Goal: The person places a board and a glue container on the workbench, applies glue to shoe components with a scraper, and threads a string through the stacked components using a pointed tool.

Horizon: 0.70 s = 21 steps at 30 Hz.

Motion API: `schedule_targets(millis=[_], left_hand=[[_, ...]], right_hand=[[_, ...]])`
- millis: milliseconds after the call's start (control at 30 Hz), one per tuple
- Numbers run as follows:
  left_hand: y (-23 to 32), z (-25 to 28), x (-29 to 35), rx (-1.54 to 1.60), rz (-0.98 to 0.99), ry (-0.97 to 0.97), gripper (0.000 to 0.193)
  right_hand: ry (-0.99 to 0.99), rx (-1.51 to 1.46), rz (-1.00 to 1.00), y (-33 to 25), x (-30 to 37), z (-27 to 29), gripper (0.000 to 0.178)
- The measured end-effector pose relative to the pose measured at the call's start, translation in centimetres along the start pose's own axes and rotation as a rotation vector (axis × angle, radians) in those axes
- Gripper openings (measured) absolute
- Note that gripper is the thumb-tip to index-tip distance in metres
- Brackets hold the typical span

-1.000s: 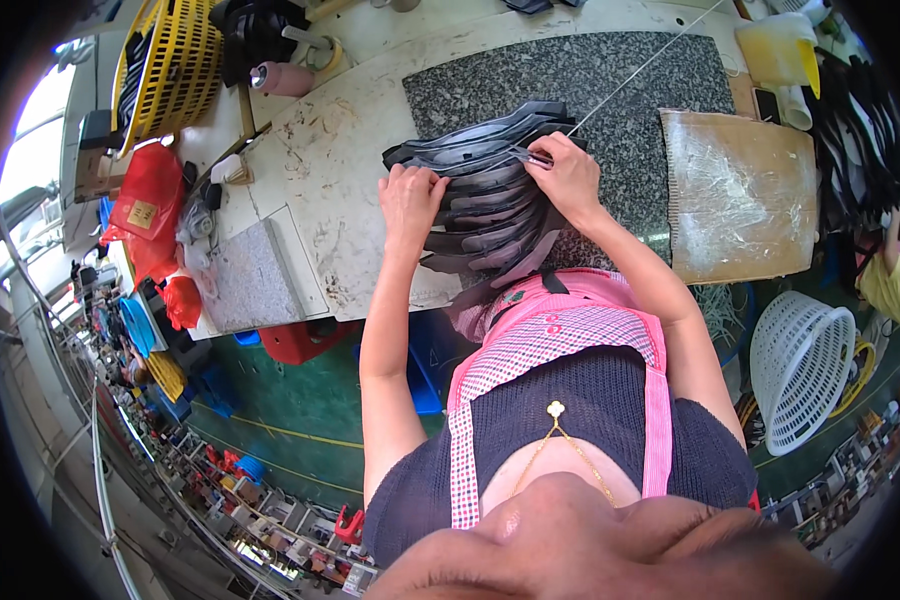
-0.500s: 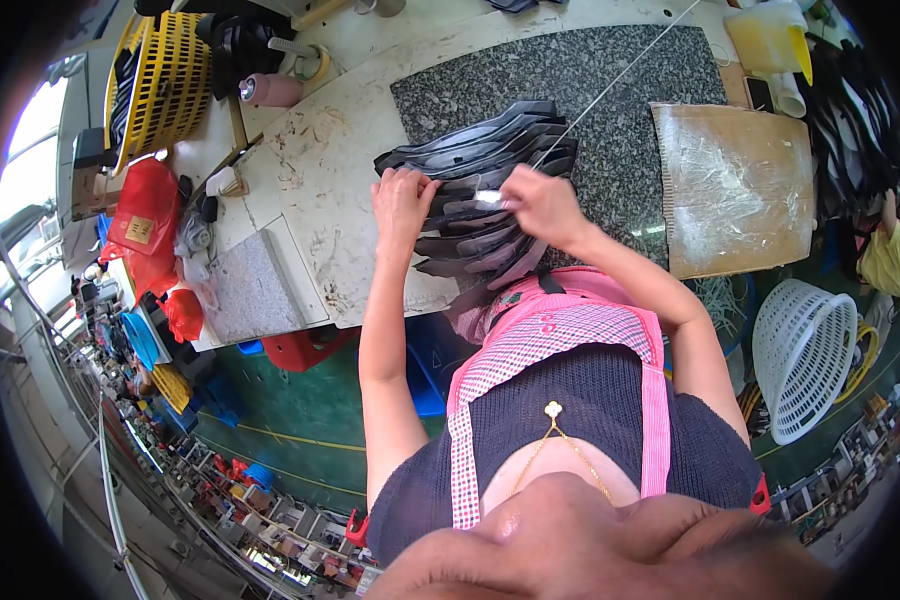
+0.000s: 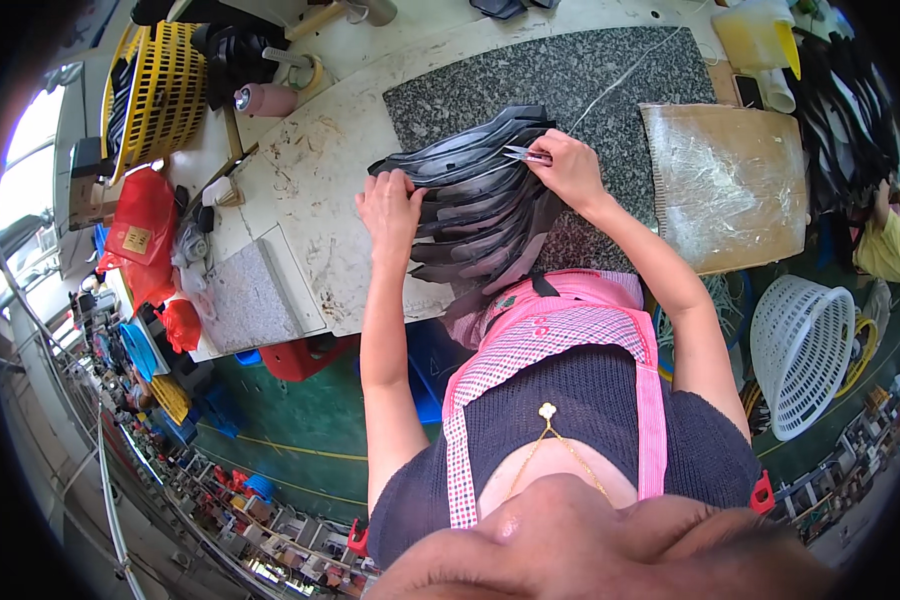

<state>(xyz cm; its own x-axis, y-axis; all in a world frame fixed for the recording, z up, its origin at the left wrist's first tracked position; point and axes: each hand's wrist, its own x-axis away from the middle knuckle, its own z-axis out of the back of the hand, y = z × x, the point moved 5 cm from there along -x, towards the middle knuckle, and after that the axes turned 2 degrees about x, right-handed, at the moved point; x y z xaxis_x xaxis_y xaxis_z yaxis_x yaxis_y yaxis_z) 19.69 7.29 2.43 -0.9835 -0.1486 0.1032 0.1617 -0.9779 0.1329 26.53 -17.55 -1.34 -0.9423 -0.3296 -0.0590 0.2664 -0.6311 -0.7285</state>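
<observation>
A fanned row of thin black curved pieces (image 3: 485, 190), overlapping one another, lies in front of me, partly on a speckled stone slab. At their left ends is my left hand (image 3: 390, 208), its fingers bent and pinching the edge of one piece. My right hand (image 3: 570, 168) is closed around small silver thread snips (image 3: 523, 154), whose two points stick out leftward above the upper pieces. A white thread (image 3: 615, 85) runs from near my right hand across the slab toward the upper right. How many pieces the left fingers hold is hidden.
The stone slab (image 3: 610, 140) has a worn cardboard sheet (image 3: 725, 190) at its right. More black pieces (image 3: 850, 120) hang at far right. A pink bottle (image 3: 267, 99), a yellow basket (image 3: 170, 90) and red bags (image 3: 140, 235) stand left. Below right is a white basket (image 3: 802, 355).
My right hand has moved up and slightly right, and the snips now point left with their tips apart. My left hand has shifted slightly left. The thread has gone from taut to slack.
</observation>
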Motion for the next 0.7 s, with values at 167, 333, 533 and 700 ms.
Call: schedule_targets(millis=[167,333,533,700], left_hand=[[5.5,0.9,0.3,0.211,-0.238,0.189,0.020],[10.4,-1.4,1.1,0.121,-0.454,0.163,0.022],[10.7,-2.5,0.8,-0.031,-0.524,0.126,0.029],[11.5,-2.1,0.2,-0.024,-0.508,0.057,0.035]], right_hand=[[0.003,0.078,0.029,0.0,-0.4,-0.6,0.016],[-0.026,0.096,0.047,0.1,-0.9,-1.1,0.015],[-0.050,0.138,0.073,0.6,-1.7,-1.2,0.014],[-0.045,0.213,0.152,0.1,-2.5,-0.4,0.014]])
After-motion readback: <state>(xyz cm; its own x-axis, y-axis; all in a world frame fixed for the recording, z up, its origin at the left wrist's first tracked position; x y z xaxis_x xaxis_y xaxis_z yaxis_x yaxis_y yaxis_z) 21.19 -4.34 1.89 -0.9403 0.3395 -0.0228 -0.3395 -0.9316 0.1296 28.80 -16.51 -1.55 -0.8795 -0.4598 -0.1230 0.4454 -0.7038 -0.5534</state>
